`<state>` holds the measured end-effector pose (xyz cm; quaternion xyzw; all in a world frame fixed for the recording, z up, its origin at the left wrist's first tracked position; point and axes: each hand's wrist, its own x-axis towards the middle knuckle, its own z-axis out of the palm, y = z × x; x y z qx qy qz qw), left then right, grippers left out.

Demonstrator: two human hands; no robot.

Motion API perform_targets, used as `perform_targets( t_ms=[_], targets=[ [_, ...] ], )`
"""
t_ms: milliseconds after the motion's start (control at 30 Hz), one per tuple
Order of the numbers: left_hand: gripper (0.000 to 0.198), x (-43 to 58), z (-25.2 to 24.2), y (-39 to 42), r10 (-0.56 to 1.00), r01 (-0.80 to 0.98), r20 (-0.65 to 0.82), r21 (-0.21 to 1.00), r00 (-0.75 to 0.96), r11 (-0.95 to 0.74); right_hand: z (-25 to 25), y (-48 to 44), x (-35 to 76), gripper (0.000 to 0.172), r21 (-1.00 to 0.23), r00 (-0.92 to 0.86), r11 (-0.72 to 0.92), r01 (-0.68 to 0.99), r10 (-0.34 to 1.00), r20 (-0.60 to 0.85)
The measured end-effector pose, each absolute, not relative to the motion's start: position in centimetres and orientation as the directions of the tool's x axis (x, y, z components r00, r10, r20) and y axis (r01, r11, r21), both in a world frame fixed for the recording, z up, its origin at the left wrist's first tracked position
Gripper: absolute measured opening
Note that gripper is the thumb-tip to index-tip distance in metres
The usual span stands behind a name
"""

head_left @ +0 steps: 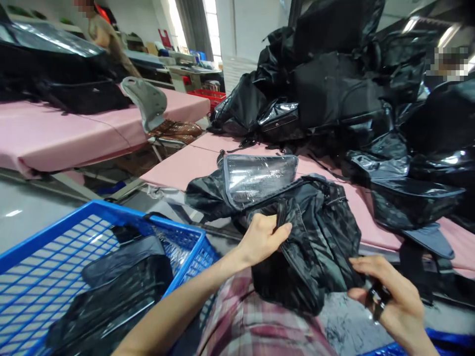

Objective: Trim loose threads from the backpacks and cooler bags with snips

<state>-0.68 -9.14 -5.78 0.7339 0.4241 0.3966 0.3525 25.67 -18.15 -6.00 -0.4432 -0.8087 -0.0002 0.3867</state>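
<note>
The right hand curls around a small shiny tool, its fingertips at the right side of a black bag; whether they also pinch the fabric, I cannot tell. The left hand grasps the bag's zipped edge. Between the hands, the bag hangs over the near edge of the pink worktop, its silvery panel lying beyond the left hand, just inside that edge. Left of the worktop's near-left corner, a blue crate holds dark bags. Farther back, a black pile covers the worktop's far right.
</note>
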Motion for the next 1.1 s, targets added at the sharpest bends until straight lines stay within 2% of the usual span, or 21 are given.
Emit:
perform_targets(
  t_ms=[100, 233, 367, 500, 733, 1100],
  targets=[
    [0.037, 1.2, -4.6, -8.4, 0.828, 0.357, 0.354, 0.776, 0.435, -0.520, -3.9, -18.1, 26.8, 0.025, -0.327, -0.306, 0.550, 0.769, 0.765, 0.566],
    [0.035, 3.5, -4.4, -8.5, 0.767, 0.340, 0.401, 0.723, 0.501, -0.601, -1.1, -17.3, 26.4, 0.041, -0.120, -0.198, 0.337, 0.934, 0.765, 0.613],
    [0.034, 5.0, -4.8, -8.9, 0.743, 0.332, 0.428, 0.700, 0.514, -0.633, 0.3, -16.3, 24.3, 0.017, 0.176, -0.305, 0.257, 0.950, 0.658, 0.688],
    [0.034, 5.7, -5.2, -9.1, 0.732, 0.326, 0.471, 0.681, 0.492, -0.656, 0.7, -16.1, 23.3, 0.012, 0.353, -0.402, 0.206, 0.913, 0.604, 0.688],
    [0.034, 5.8, -5.4, -9.2, 0.730, 0.322, 0.478, 0.679, 0.489, -0.660, 1.2, -16.6, 23.5, 0.012, 0.452, -0.428, 0.136, 0.881, 0.635, 0.643],
    [0.034, 6.0, -5.4, -9.0, 0.718, 0.326, 0.491, 0.661, 0.493, -0.676, 2.9, -16.2, 22.5, 0.013, 0.548, -0.497, 0.165, 0.820, 0.679, 0.540]
  ],
)
